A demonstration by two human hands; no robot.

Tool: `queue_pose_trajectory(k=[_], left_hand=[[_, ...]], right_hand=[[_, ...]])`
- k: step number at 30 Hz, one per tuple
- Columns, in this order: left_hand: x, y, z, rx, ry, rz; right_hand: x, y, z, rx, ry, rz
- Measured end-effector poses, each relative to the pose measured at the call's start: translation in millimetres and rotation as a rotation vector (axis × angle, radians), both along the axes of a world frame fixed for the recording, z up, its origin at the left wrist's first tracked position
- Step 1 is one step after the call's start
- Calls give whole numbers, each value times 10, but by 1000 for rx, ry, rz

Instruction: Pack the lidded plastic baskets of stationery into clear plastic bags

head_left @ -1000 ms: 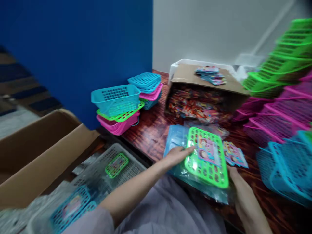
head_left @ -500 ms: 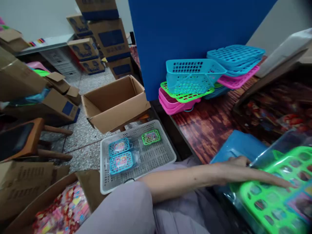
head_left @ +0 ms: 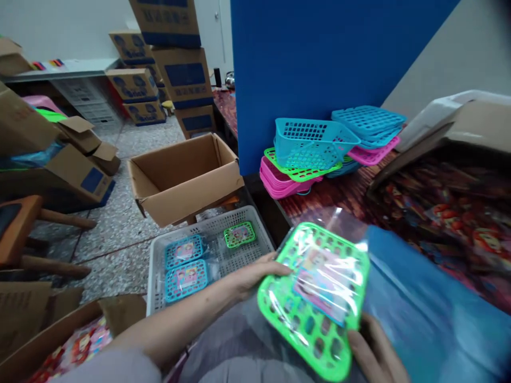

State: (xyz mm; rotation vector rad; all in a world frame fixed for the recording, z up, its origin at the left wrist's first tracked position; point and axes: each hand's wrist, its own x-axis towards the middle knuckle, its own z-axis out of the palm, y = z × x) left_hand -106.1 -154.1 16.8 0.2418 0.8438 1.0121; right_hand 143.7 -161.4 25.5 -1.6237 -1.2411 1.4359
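A green plastic basket (head_left: pixel 293 314) in a clear bag, with a picture card on its lid, is held tilted above my lap. My left hand (head_left: pixel 259 272) grips its left edge, thumb on top and fingers underneath. At the lower right corner my right hand (head_left: pixel 373 348) is closed on the basket too, its fingers partly hidden. Beside the right hand lies a blue plastic sheet or bag stack (head_left: pixel 423 303), blurred. Left of my arm, a white crate (head_left: pixel 154 266) holds two bagged blue baskets (head_left: pixel 187 279) and a bagged green basket (head_left: pixel 239 234).
Stacked blue, green and pink baskets (head_left: pixel 315 141) stand on the wood-patterned table by a blue panel (head_left: pixel 311 58). An open carton (head_left: pixel 191 194) sits behind the crate. A carton of small packets (head_left: pixel 83 346) is at lower left; a box of red packets (head_left: pixel 459 207) is at right.
The bagged green basket has come from the far right to in front of me. My left hand has drawn back left with it, and my right hand now shows. The view has shifted.
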Motion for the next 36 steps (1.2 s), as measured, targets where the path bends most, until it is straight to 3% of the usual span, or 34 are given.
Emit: queue_pose_trajectory(k=[7,11,17,27,31,36], left_hand=[[-713,-211,-238,-12,69,160],[-995,-217,-621,-13,99,261],[-1293,-333,-1254,-95,-31,389],[-1674,-497,-1804,-315,-156,427],[-1652,-573,-2098,-421,-188,572],[-1591,-559,-2678,-523,-261,831]], right_hand=[[-977,501,-7,-379,450,127],[-1409,745,-317,-526,582,206],[-1878,1044,-948,-601,530,292],[-2572,1435,-1699,-637,401,719],[-2790,1409,-1940,-640,292,664],[-2759,1423,-2089,-517,181,507]])
